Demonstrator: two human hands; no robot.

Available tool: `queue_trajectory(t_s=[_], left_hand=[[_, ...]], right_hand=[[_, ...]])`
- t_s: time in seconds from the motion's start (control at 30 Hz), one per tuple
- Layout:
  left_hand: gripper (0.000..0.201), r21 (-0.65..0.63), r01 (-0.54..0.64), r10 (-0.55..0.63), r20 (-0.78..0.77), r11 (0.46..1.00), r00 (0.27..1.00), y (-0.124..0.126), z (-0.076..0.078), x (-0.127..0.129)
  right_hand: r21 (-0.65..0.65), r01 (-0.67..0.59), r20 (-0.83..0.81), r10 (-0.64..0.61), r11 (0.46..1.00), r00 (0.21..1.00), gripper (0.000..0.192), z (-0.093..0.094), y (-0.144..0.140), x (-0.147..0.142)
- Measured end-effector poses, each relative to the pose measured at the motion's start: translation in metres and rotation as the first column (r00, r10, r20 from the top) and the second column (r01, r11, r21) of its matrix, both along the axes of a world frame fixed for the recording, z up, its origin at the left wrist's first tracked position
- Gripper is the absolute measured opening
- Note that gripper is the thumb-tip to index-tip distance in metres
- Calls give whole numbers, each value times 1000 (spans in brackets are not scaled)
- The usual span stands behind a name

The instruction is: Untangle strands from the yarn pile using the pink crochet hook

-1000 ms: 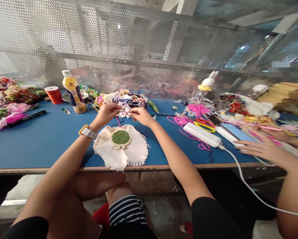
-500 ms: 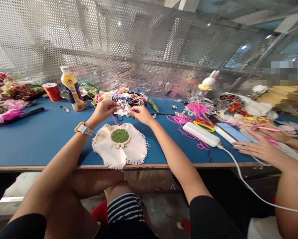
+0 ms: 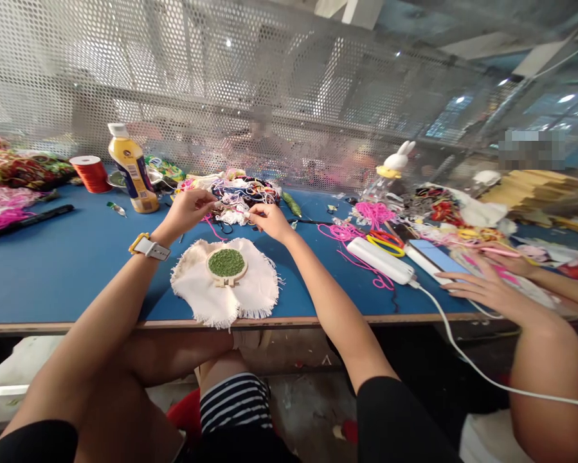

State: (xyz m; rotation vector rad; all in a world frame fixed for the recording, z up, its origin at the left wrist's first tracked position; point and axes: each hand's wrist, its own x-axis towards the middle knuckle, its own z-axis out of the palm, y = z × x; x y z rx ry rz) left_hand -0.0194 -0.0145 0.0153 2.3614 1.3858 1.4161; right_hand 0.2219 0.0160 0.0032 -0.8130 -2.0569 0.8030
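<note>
My left hand [image 3: 195, 209] and my right hand [image 3: 273, 222] are up in the middle of the frame, a little apart. On each one, the thumb and pointing finger are close together, making a narrow pinch. I cannot tell if a thin thread is in them, because it would be too small to see. Just behind my hands is a messy heap of tangled yarn in many colours [image 3: 250, 190]. A thin bright pink strand of yarn [image 3: 215, 230] lies under my left hand.

Nearer to me, just below the middle of the frame, a white cloth with fringed edges [image 3: 257, 296] lies on the blue table [image 3: 90, 270]. On it is a round, pale hoop [image 3: 227, 282], and bumpy green stitching [image 3: 226, 263] fills the inside. Neither hand touches the cloth.

I have a yellow and white watch [image 3: 150, 247] on my left wrist. At the left of the frame, a yellow bottle with a white cap [image 3: 133, 170] stands beside a red spool [image 3: 92, 175]. At the right, another person's hand [image 3: 486, 283] is by a phone with a light blue screen [image 3: 436, 254].
</note>
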Motion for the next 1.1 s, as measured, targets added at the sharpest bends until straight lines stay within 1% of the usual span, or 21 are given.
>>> queue_trajectory(t_s=[0.17,0.23,0.33,0.4,0.47,0.57,0.73,0.83,0.93,1.03,1.1], left_hand=[[26,-8,-23,22,-59,1000,998,2,1,-4],[28,-7,20,-21,-65,1000,998,1,0,0],[35,-4,128,-128,-54,992,990,-4,-1,10],[31,2,148,-148,-58,989,987,-9,-3,18],[29,27,120,-118,-70,992,991,-12,-5,24],[29,72,80,-75,-70,994,995,-11,-7,27],[25,128,110,-98,-99,986,990,-7,-11,24],[23,204,143,-102,-197,969,975,-8,-12,27],[25,277,121,-34,-298,953,954,-10,-14,33],[28,304,80,35,-355,949,934,-11,-15,37],[29,302,74,51,-385,950,921,-11,-15,36]], right_hand=[[-5,5,17,-5,1000,1000,21,0,-1,0],[-8,5,18,-5,1000,1000,22,0,-1,0],[-15,-1,18,2,1000,1000,25,0,-1,-1],[-20,-12,17,13,1000,1000,26,1,-2,-1],[-14,-19,12,19,1000,1000,26,2,-3,-2],[-1,-21,-1,21,1000,1000,25,3,-4,-2],[-7,-33,-3,33,999,999,26,2,-4,-2],[-8,-38,10,39,999,999,26,0,-4,-4],[16,-25,15,24,1000,1000,26,-3,-3,-6],[44,-13,24,12,999,1000,26,-5,-2,-7],[47,-19,24,17,999,1000,25,-5,-2,-7]])
